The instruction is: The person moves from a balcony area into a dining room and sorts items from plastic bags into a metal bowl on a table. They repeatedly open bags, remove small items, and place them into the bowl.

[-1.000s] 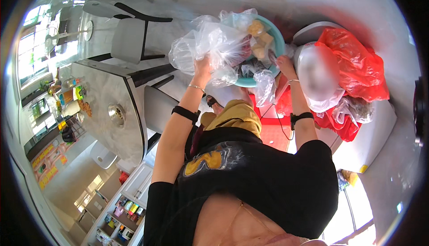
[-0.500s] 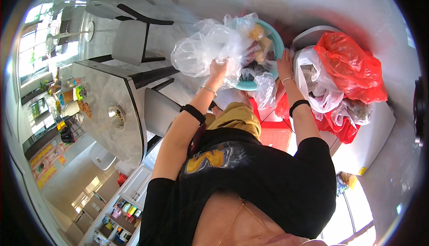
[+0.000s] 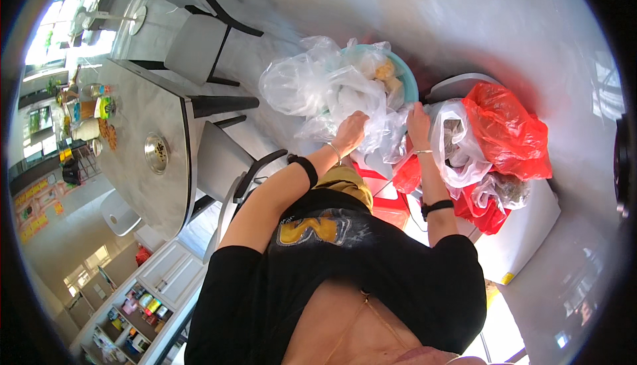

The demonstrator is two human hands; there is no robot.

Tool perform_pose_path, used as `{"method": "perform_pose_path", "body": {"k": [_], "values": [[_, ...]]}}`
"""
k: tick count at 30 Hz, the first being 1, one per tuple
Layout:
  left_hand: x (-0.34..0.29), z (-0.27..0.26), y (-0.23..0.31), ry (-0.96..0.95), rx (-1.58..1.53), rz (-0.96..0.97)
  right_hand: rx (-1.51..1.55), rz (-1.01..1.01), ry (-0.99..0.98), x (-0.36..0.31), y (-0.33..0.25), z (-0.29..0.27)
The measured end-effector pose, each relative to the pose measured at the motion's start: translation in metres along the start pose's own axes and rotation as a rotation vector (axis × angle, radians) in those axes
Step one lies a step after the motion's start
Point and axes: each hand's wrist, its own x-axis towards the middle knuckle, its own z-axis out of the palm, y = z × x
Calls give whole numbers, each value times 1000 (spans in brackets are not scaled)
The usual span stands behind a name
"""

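Head view looks straight down, and both hands are up ahead of the body, working at a heap of thin plastic. Left hand (image 3: 350, 128) is curled into the clear plastic bags (image 3: 312, 86), its grip bunched on a fold of the film, fingers buried so I can't count them. Right hand (image 3: 418, 121) sits just beside it, fingers pressed down on the edge of a white plastic bag (image 3: 451, 146); whether that grip is pinching the film or only resting on it, I can't tell. The clear bags spill up and to the left of the left hand, draped over a teal basin (image 3: 406, 76) with yellowish pieces (image 3: 385, 72) showing at its rim. So the bundle lies ahead of and leftward from the left hand, with its long spread running left to right across the basin, and the left hand is the nearer one. A red plastic bag (image 3: 507, 133) lies to the right, touching the white one, on top of a white box (image 3: 524, 232). Everything rests low on a pale glossy floor (image 3: 464, 20). Off to the left stand a grey desk (image 3: 142, 146) with small items, and dark-framed chairs (image 3: 199, 40).
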Motion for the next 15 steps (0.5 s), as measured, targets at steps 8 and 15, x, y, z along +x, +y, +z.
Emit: {"method": "perform_pose_path", "body": {"k": [8,15], "values": [[-12,12,30,-535,357,-29,633,88,-44,1,-96,-138],[-35,-27,37,-428,433,-45,1268,34,-223,-28,-165,-217]]}}
